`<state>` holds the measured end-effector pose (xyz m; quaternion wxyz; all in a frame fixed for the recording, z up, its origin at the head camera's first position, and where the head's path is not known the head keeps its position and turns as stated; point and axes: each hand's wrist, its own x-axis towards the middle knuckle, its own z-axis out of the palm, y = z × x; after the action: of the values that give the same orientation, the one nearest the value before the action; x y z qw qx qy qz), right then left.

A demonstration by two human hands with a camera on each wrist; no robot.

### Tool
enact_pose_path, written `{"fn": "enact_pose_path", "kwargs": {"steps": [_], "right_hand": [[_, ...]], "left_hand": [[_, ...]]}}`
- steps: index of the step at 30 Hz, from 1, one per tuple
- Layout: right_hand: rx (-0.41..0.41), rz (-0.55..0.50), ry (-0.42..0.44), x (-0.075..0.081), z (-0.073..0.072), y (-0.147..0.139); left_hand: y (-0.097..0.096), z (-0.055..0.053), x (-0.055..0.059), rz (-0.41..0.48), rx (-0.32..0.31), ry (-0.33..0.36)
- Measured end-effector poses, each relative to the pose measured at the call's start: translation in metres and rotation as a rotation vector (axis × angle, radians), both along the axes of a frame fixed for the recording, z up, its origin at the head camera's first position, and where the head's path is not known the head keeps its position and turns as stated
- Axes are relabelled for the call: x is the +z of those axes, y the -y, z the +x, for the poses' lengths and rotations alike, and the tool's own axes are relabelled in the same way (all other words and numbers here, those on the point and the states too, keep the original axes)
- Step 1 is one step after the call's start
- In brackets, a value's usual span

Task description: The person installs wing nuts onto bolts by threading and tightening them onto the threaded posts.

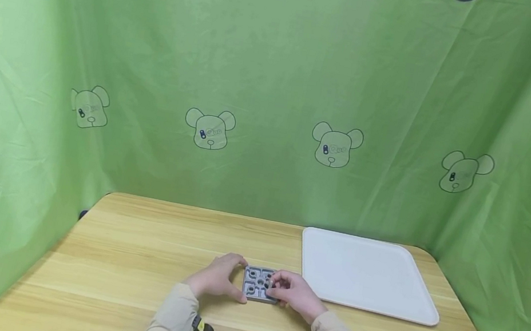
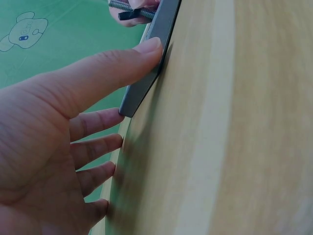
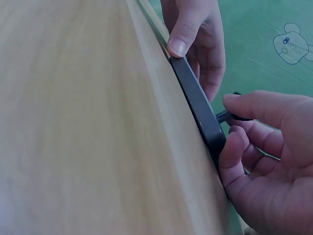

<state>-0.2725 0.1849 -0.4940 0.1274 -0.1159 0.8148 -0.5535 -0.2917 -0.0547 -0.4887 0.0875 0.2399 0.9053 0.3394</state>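
A grey square plate (image 1: 255,284) with recessed channels and round holes lies flat on the wooden table. My left hand (image 1: 216,277) holds it at the left side, thumb at the near corner and index finger at the far corner; its other fingers are spread in the left wrist view. Over the plate's right part, my right hand (image 1: 296,294) pinches a threaded bolt (image 3: 223,116) with a dark end between thumb and fingers. The bolt stands up from the plate's face; whether it sits in a hole is hidden. Other right fingers touch the plate's edge (image 3: 198,105).
A white rectangular tray (image 1: 368,274) lies at the back right of the wooden table (image 1: 156,229), just beyond my right hand. A green curtain (image 1: 280,75) with bear prints encloses the back and both sides.
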Motion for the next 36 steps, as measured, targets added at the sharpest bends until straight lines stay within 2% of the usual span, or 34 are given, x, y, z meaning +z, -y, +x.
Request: {"fn": "enact_pose_path", "kwargs": {"steps": [8, 13, 21, 24, 36], "right_hand": [[-0.031, 0.034, -0.01, 0.004, 0.003, 0.004], [0.013, 0.008, 0.006, 0.008, 0.002, 0.001], [0.089, -0.068, 0.067, 0.002, -0.003, -0.008], [0.093, -0.098, 0.083, 0.0, -0.005, -0.01], [0.091, -0.112, 0.077, 0.002, -0.003, -0.008]], "left_hand": [[0.0, 0.0, 0.0, -0.003, -0.001, 0.003], [0.0, 0.0, 0.001, -0.005, -0.003, -0.005], [0.0, -0.001, 0.001, -0.006, -0.005, -0.006], [0.0, 0.0, 0.002, -0.004, -0.004, -0.002], [0.0, 0.002, 0.005, -0.002, -0.005, 0.002]]}}
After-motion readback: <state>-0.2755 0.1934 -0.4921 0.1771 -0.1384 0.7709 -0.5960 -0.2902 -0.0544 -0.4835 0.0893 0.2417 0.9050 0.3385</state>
